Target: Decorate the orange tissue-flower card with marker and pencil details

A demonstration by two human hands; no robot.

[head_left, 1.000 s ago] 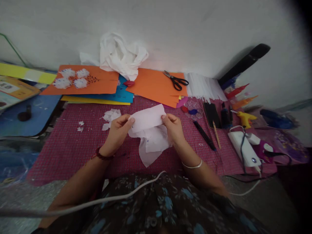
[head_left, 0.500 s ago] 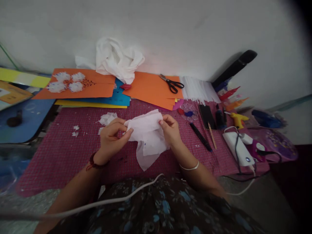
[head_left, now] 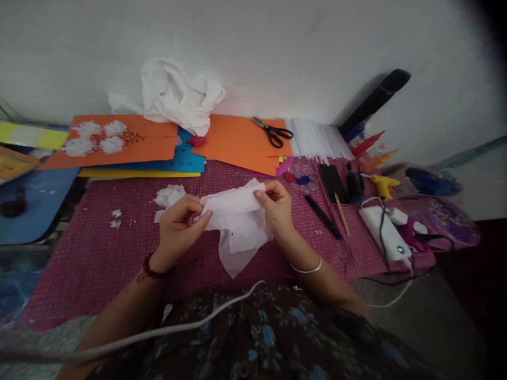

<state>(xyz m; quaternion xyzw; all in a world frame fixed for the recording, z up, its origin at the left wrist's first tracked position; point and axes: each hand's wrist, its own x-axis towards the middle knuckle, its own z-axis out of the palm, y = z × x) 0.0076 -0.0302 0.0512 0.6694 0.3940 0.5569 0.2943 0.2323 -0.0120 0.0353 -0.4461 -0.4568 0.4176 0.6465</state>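
Observation:
A thin white tissue paper (head_left: 233, 208) is stretched between my hands, its upper part folded over and its loose lower part hanging down over the table. My left hand (head_left: 180, 227) pinches its left end between thumb and fingers. At the right end, my right hand (head_left: 277, 208) grips the folded edge, thumb on top. A small dark blue spot shows on the hanging part. Just beyond my left hand lies a crumpled piece of white tissue (head_left: 169, 195). Tiny white scraps (head_left: 116, 219) are scattered farther left on the checked tablecloth (head_left: 106, 269).
Orange sheets (head_left: 233, 142) with black-handled scissors (head_left: 274, 133) lie at the back, beside a heap of white tissue (head_left: 178, 97). An orange card (head_left: 152, 145) bears white tissue flowers. On the right are a black marker (head_left: 322, 216), a yellow glue gun (head_left: 384, 186) and a white power bank (head_left: 386, 232).
The view has shifted slightly, so the background sits a little farther left. Both hands keep their grip on the tissue paper, with my right thumb moved slightly along its edge.

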